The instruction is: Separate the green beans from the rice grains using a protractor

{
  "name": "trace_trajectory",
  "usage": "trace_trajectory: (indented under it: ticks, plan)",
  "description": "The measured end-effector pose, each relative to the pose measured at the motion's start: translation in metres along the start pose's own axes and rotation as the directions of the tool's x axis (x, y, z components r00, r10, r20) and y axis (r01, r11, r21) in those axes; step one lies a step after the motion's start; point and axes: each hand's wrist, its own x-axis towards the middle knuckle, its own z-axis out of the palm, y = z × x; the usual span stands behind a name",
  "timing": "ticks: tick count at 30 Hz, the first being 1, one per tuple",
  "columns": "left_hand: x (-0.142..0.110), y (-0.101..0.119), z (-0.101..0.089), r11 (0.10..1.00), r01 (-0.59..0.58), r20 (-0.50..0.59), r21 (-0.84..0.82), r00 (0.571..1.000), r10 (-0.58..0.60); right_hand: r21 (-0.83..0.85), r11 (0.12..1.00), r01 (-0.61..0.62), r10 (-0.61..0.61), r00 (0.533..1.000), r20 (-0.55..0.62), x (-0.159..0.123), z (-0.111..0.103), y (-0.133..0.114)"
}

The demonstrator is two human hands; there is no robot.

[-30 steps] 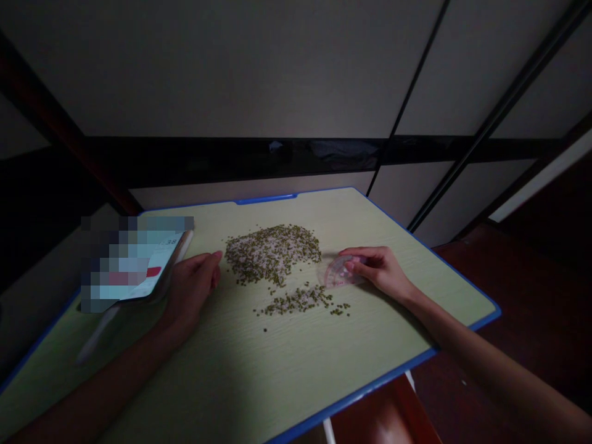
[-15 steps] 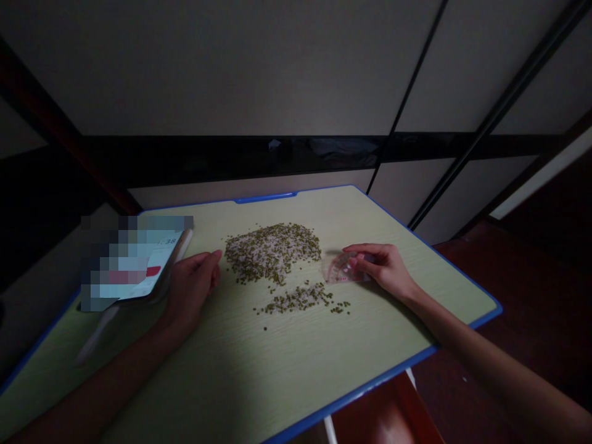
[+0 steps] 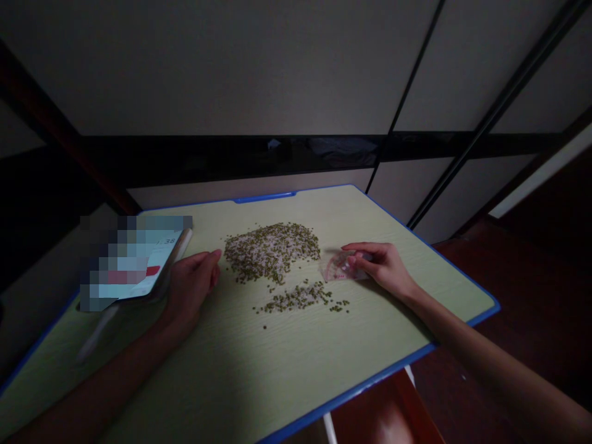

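Observation:
A clear protractor with red markings is pinched between the thumb and fingers of my right hand, just right of the grains. My left hand rests on the table, its fingers curled in and the thumb along them; nothing shows sticking out of it. Between the hands lies a large pile of mixed green beans and pale grains. In front of it, a smaller strip of the same mix is spread out, with a few green beans at its right end and one dark bean apart.
The pale green table has a blue rim. A lit phone or tablet, partly blurred out, leans at the left beside my left hand, with a whitish strip under it. Cabinet panels rise behind the table. Below the front edge is a reddish-brown surface.
The protractor in my right hand has shifted very slightly and its angle looks a little different. My left hand and the grains stay as they were.

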Motion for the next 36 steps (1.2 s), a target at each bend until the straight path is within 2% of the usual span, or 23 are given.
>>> trace_trajectory:
  ticks: [6, 12, 20, 36]
  plan:
    - [-0.0004, 0.0009, 0.0008, 1.0, 0.003, -0.004, 0.002, 1.0, -0.003, -0.018, 1.0, 0.001, -0.001, 0.999, 0.035, -0.0007, 0.0, -0.0004]
    - [-0.0022, 0.0045, 0.0006, 1.0, 0.005, -0.003, 0.012, 1.0, -0.005, -0.065, 0.998, 0.028, -0.027, 1.0, 0.017, 0.0003, -0.0002, 0.0007]
    - [-0.0024, 0.0041, -0.0004, 1.0, 0.016, 0.0, 0.023, 1.0, -0.016, -0.041, 0.994, 0.105, -0.1, 0.989, 0.112, 0.003, 0.0015, 0.0024]
    - [-0.0021, 0.0036, 0.0002, 1.0, 0.006, 0.005, 0.001, 1.0, -0.006, -0.005, 1.0, 0.017, -0.016, 0.996, 0.091, 0.0, -0.0025, 0.0026]
